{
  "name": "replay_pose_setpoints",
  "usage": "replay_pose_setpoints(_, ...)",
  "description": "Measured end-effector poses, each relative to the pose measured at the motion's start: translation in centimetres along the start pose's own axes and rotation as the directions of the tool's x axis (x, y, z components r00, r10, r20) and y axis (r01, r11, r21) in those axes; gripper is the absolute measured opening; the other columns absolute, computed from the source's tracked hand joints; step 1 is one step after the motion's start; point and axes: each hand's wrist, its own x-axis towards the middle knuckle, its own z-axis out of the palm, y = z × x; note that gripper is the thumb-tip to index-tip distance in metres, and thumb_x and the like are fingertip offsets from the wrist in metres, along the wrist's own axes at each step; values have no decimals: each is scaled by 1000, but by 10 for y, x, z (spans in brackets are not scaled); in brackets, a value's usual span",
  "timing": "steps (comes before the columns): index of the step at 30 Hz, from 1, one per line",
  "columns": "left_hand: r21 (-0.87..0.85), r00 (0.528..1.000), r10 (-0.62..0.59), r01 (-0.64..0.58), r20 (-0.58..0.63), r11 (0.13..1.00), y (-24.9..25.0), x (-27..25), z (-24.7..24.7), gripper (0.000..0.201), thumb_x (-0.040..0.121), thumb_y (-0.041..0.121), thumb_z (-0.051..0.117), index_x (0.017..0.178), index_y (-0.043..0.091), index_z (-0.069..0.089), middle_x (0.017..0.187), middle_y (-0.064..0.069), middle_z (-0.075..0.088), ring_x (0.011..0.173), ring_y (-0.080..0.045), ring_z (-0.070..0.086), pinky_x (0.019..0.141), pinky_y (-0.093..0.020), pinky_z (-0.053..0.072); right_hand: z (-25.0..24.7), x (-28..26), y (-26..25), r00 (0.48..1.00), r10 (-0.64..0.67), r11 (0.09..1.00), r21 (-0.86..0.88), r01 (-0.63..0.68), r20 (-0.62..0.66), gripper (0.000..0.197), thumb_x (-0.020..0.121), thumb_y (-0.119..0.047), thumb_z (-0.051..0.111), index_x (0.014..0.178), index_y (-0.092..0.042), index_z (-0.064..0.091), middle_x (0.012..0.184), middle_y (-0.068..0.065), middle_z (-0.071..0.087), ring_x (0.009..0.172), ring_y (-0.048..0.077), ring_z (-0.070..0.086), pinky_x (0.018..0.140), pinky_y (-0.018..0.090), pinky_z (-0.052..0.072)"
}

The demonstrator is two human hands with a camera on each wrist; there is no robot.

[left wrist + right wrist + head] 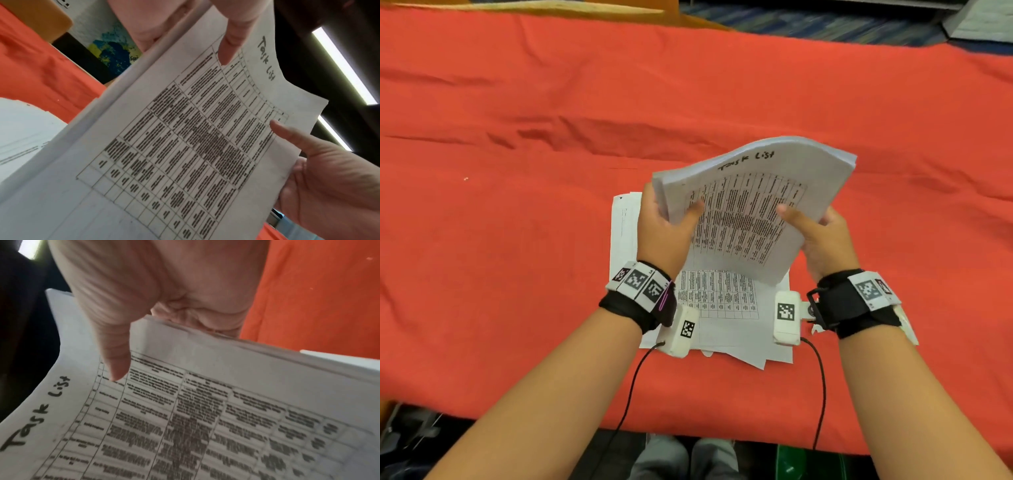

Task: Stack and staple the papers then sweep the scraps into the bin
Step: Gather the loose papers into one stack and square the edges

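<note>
A thick stack of printed papers [750, 212], its top sheet headed "Task List" above a table, is held tilted above the red cloth. My left hand [664, 222] grips its left edge, thumb on the top sheet. My right hand [822, 236] grips its right edge in the same way. In the left wrist view the stack [185, 146] fills the frame with both thumbs on it. The right wrist view shows my right thumb [115, 356] pressing the top sheet of the stack [226, 418]. More loose sheets [719, 301] lie flat on the cloth beneath my hands.
A red cloth [517, 205] covers the table. A tiny white scrap [465, 179] lies on it at the left. A green object [804, 462] shows under the table's near edge at the right. An orange-brown surface [585, 8] lies beyond the far edge.
</note>
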Motion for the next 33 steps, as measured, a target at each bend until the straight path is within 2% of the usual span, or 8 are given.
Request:
replay_pose_setpoints(4,28,999,-11,12,-33,1000,4,2,10,14,90,15,61,102,21,59,87,7,65,72,1,59,68,-14,50,13,0,2,997,-75,997,-34,74,-29,22,80,-13,73,100,-22,71,101,-4,75,101,16,69,90,34,53)
replay_pose_setpoints(8,-42,999,-10,8,-53,999,6,4,-1,23,88,7,62,106,20,56,94,9,67,84,3,65,71,-14,52,4,-5,-1,995,-98,995,-3,98,-28,26,78,-11,74,101,-22,69,104,-2,74,103,17,68,89,34,54)
replay_pose_setpoints(13,10,993,-116,116,-9,993,-12,-4,-4,31,85,8,64,115,12,56,103,1,69,96,-11,67,79,-25,53,-2,-12,27,999,-1,996,-88,-2,-34,28,78,-12,75,102,-25,69,101,-10,74,102,11,68,94,38,52)
replay_pose_setpoints(17,-44,994,-108,107,-19,993,-6,-4,2,24,90,6,57,113,15,57,102,9,68,94,-1,65,80,-15,53,8,-11,27,996,-59,996,-74,54,-64,24,82,-14,71,101,-29,68,105,-8,72,103,11,67,90,31,53)
replay_pose_setpoints(24,-31,991,-135,135,16,990,-17,-7,-12,41,75,20,69,114,14,58,110,-5,68,105,-17,65,92,-38,52,-6,-11,38,999,43,998,-54,-44,-19,37,76,-8,75,111,-18,67,108,-3,73,103,13,68,94,38,52)
replay_pose_setpoints(26,-6,991,-133,133,26,991,-17,-8,-9,41,77,20,68,116,10,60,109,-5,68,101,-15,65,89,-35,53,-1,-10,39,999,51,997,-54,-52,-19,33,75,-12,77,105,-23,70,109,-1,73,105,16,68,96,42,51)
replay_pose_setpoints(29,-26,989,-143,144,27,989,-15,-7,-2,26,84,11,63,110,9,64,100,-1,70,94,-13,66,79,-26,53,10,-9,37,999,15,999,-27,-16,-44,30,74,-12,78,98,-29,71,109,-3,73,105,13,67,91,34,53)
replay_pose_setpoints(33,-75,991,-131,133,24,988,-10,-7,-3,20,88,4,59,100,19,65,93,8,71,86,-5,68,72,-16,54,10,-13,33,994,-21,999,-47,16,-105,36,79,-21,75,113,-13,67,111,0,72,103,13,68,92,34,54)
